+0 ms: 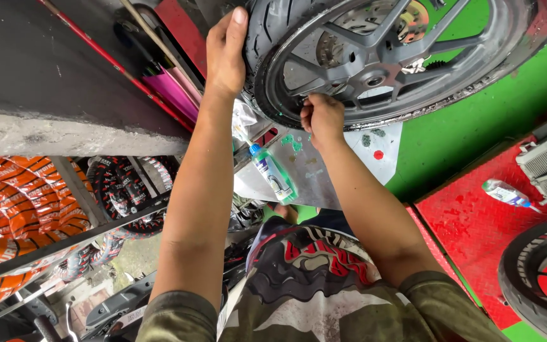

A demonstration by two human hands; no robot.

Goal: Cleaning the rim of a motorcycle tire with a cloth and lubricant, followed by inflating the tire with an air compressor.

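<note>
Tyres wrapped in orange printed film (14, 209) fill the dark metal rack (64, 237) at far left, under a grey concrete ledge (45, 130). Our left hand (226, 54) lies open, fingers spread flat against the tread of the black motorcycle wheel with grey cast spokes (375, 60), steadying it. Just below, a clear squeeze bottle with green liquid and a blue nozzle (272, 174) lies on a pale sheet. Our right hand (323, 117) is clenched at the wheel's rim; what it pinches we cannot tell. Farther right, a second small bottle (504, 193) rests on the red chequered metal platform (476, 234), near another black tyre (539, 285).
</note>
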